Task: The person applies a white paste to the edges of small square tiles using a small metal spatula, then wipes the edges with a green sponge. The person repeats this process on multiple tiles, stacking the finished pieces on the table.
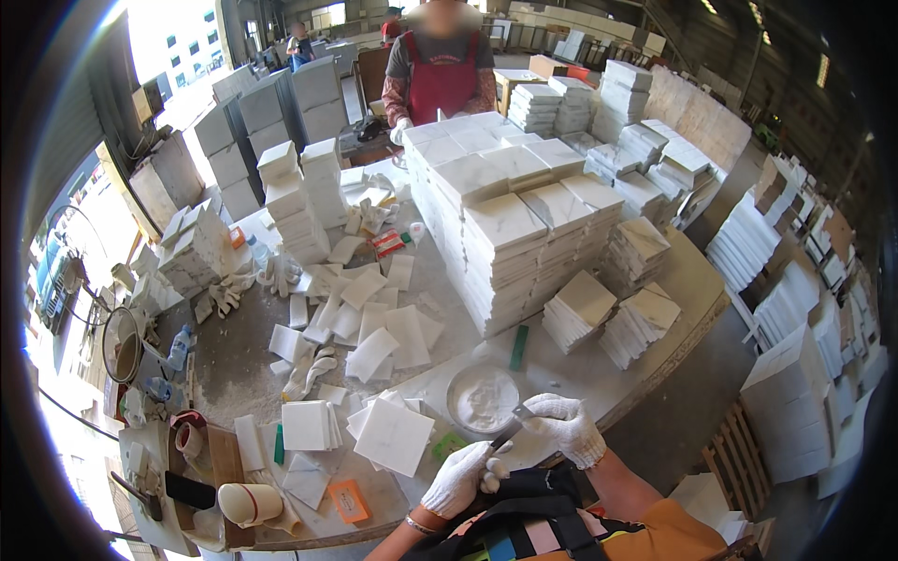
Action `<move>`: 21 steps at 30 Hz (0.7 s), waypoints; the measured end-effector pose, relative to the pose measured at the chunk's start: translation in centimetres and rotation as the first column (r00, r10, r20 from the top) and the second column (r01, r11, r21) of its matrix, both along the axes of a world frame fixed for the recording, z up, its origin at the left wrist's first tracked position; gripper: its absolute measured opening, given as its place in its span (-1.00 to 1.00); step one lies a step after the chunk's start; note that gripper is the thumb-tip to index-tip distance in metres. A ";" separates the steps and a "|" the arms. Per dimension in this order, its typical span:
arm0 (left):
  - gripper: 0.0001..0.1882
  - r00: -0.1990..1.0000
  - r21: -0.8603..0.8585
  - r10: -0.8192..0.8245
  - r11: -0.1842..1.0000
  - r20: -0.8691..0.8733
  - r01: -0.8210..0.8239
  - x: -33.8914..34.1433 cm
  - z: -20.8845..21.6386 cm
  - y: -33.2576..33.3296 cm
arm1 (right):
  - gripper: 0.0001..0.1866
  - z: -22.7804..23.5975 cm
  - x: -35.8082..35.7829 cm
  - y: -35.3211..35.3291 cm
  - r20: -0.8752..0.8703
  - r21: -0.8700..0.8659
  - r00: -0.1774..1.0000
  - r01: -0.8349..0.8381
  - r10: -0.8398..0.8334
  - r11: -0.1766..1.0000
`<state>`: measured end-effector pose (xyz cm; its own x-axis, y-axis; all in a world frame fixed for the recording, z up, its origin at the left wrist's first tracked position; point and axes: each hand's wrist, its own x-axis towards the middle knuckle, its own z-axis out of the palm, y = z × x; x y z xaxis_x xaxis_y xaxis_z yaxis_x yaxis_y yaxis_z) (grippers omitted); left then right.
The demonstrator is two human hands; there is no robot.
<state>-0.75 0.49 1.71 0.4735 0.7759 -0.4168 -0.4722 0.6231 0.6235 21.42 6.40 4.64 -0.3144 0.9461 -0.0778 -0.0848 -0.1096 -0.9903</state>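
Note:
Both of my hands wear white knitted gloves. My left hand (468, 479) is closed around the lower end of a narrow dark flat tool with a grey end (506, 434), which looks like a small scraper. At the tool's upper end, the fingers of my right hand (565, 430) are pinched together on the grey tip. Just beyond my hands sits a round bowl (451, 404) of white powder or paste. Left of it lie loose white marble tiles (395, 437) and a small green packet (449, 446). A green bar (519, 348) rests behind the bowl.
A tall stack of marble tiles (510, 224) fills the table's middle, with smaller stacks (580, 310) at right. Foam sheets (374, 353) lie scattered at left. A white lidded jug (249, 503) and an orange box (349, 502) stand near left. Opposite stands a person in a red apron (440, 79).

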 end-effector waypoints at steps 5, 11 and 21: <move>-0.47 1.000 0.001 -0.003 1.000 0.019 0.003 0.0 -0.2 0.0 | -0.77 0.4 -0.1 -0.1 0.054 0.057 0.998 0.009 -0.013 0.998; -0.45 0.999 0.000 -0.015 1.000 0.033 0.015 -0.1 -0.5 0.1 | -0.75 0.1 0.1 0.0 0.054 0.085 0.999 -0.002 -0.003 0.996; -0.34 0.966 -0.083 -0.049 0.994 0.254 0.072 0.1 -0.4 0.1 | -0.78 0.1 0.4 -0.3 0.059 0.166 0.997 -0.049 0.039 0.985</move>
